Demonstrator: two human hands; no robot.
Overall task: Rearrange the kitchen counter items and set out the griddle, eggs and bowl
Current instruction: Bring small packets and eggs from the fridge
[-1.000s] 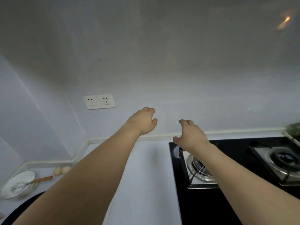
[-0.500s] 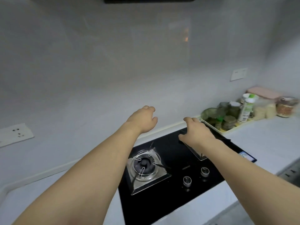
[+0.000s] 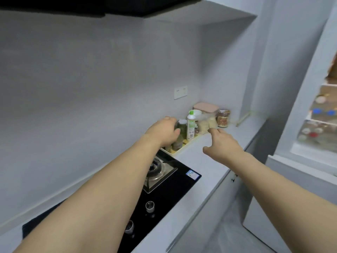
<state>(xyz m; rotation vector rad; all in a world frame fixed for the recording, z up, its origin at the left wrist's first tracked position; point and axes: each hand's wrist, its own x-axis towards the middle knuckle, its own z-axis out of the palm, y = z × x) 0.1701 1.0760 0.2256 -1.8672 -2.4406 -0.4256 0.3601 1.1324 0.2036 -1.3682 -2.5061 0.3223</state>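
Two hands reach forward at mid-frame, and I see neither holding anything. My left hand (image 3: 164, 132) hangs over the near end of the yellow tray (image 3: 179, 149), fingers loosely curled downward in front of a green jar (image 3: 181, 127); contact with it I cannot tell. My right hand (image 3: 223, 146) hovers above the white counter (image 3: 206, 172), fingers relaxed and spread, thumb out to the left. A white bottle (image 3: 191, 126) stands in the tray, right of centre. Below, the black hob (image 3: 171, 196) fills the lower middle. Griddle, eggs and bowl I cannot see.
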